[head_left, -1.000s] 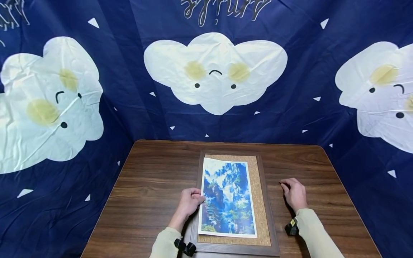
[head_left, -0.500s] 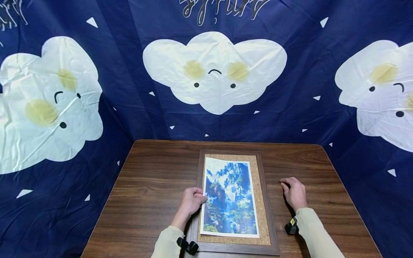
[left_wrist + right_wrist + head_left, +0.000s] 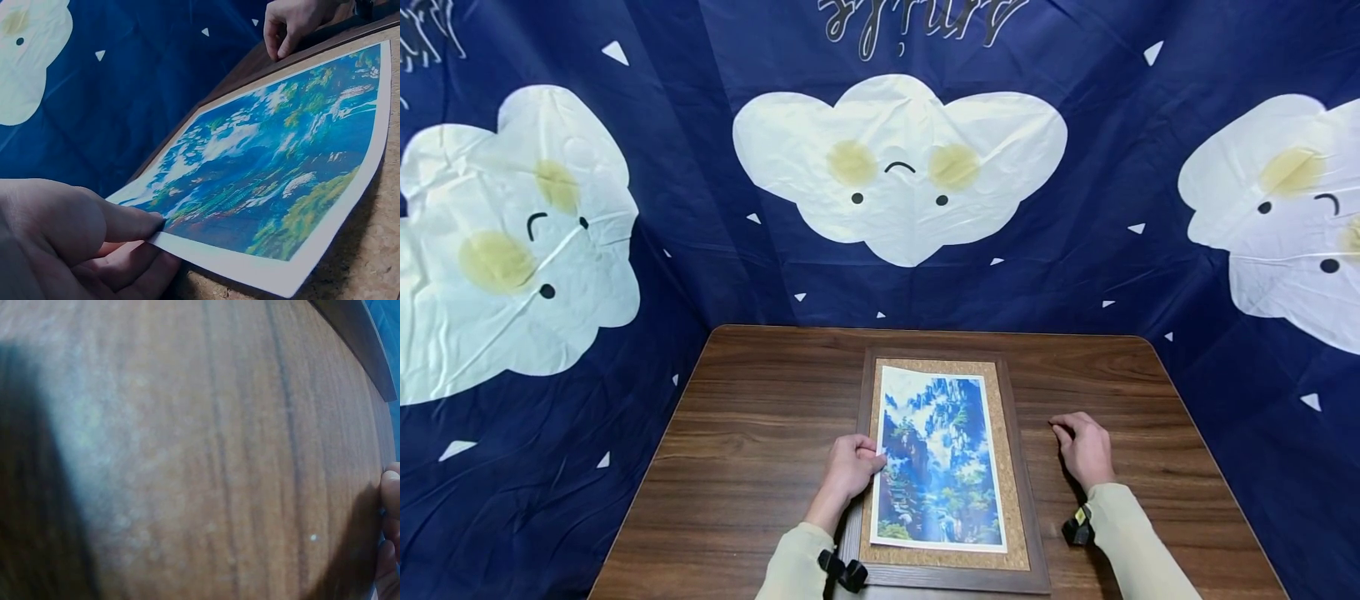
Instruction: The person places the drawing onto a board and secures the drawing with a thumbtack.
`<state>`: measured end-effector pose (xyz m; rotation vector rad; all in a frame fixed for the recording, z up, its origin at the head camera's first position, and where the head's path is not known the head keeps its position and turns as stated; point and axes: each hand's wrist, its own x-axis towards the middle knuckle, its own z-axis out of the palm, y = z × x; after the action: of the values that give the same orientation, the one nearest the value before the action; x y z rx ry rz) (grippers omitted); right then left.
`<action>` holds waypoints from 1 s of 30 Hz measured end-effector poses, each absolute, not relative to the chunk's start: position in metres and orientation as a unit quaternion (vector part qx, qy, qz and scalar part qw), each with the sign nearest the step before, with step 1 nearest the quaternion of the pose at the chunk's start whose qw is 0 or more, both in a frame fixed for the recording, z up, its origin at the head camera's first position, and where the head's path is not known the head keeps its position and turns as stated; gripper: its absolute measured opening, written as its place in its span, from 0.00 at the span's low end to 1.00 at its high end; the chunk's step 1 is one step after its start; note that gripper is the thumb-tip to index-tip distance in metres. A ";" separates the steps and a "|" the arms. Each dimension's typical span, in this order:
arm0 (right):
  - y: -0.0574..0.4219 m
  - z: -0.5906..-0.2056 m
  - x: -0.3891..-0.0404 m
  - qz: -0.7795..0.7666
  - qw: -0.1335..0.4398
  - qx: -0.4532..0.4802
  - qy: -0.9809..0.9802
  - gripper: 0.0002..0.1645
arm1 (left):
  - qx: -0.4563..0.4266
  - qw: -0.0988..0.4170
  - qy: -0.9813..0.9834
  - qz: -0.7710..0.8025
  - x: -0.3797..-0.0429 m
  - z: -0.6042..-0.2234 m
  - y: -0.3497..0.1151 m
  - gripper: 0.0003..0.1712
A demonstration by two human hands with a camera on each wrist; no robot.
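A white-bordered printed picture (image 3: 936, 467) of blue mountains and a waterfall lies over the corkboard (image 3: 1006, 467) in a brown frame. My left hand (image 3: 850, 468) pinches its left edge, thumb on top and fingers underneath. In the left wrist view the print's near corner is lifted off the cork, and a strip of cork shows along its right side in the head view. To the right of the frame, my right hand (image 3: 1084, 448) rests at the tabletop with loosely curled fingers; nothing shows between them. Only its fingertips (image 3: 390, 490) appear at the edge of the right wrist view.
The board lies on a dark wood-grain table (image 3: 752, 467), its near frame edge towards me. A navy cloth (image 3: 820, 275) with white clouds hangs behind the table and at both sides. Small black devices (image 3: 842, 571) are strapped to both wrists.
The left hand has slid the picture a little to the right across the corkboard, so more cork shows on its left and less on its right. The right hand has stayed put.
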<state>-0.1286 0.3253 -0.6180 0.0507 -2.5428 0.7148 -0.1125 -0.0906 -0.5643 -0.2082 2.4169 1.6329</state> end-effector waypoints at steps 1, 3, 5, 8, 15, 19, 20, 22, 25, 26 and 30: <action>0.325 -0.618 -0.128 0.263 0.247 0.018 -0.933 0.08 | -0.072 0.110 0.823 0.552 -0.113 -0.564 -0.090 0.08; 0.325 -0.617 -0.128 0.263 0.246 0.018 -0.933 0.08 | -0.071 0.107 0.829 0.544 -0.113 -0.565 -0.090 0.07; 0.325 -0.617 -0.128 0.263 0.246 0.017 -0.933 0.08 | -0.072 0.106 0.836 0.534 -0.114 -0.564 -0.089 0.07; 0.324 -0.617 -0.127 0.263 0.246 0.016 -0.933 0.08 | -0.067 0.104 0.845 0.520 -0.114 -0.564 -0.088 0.07; 0.323 -0.616 -0.127 0.263 0.244 0.012 -0.933 0.08 | -0.061 0.107 0.855 0.503 -0.114 -0.562 -0.085 0.07; 0.323 -0.614 -0.127 0.264 0.243 0.011 -0.933 0.07 | -0.060 0.103 0.859 0.498 -0.115 -0.563 -0.083 0.08; 0.323 -0.614 -0.127 0.264 0.243 0.012 -0.933 0.07 | -0.060 0.102 0.860 0.497 -0.115 -0.564 -0.083 0.08; 0.323 -0.614 -0.127 0.263 0.242 0.012 -0.934 0.07 | -0.057 0.097 0.863 0.493 -0.116 -0.564 -0.082 0.08; 0.322 -0.612 -0.127 0.262 0.241 0.012 -0.934 0.07 | -0.059 0.094 0.867 0.486 -0.116 -0.564 -0.081 0.09; 0.322 -0.612 -0.126 0.262 0.240 0.012 -0.935 0.07 | -0.061 0.095 0.868 0.484 -0.116 -0.564 -0.081 0.09; 0.322 -0.611 -0.126 0.262 0.236 0.010 -0.936 0.07 | -0.063 0.098 0.874 0.472 -0.117 -0.563 -0.080 0.09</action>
<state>-0.1262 0.3216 -0.6111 0.0262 -2.5667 0.7184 -0.1165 -0.0798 -0.5630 -0.1851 2.5865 1.3971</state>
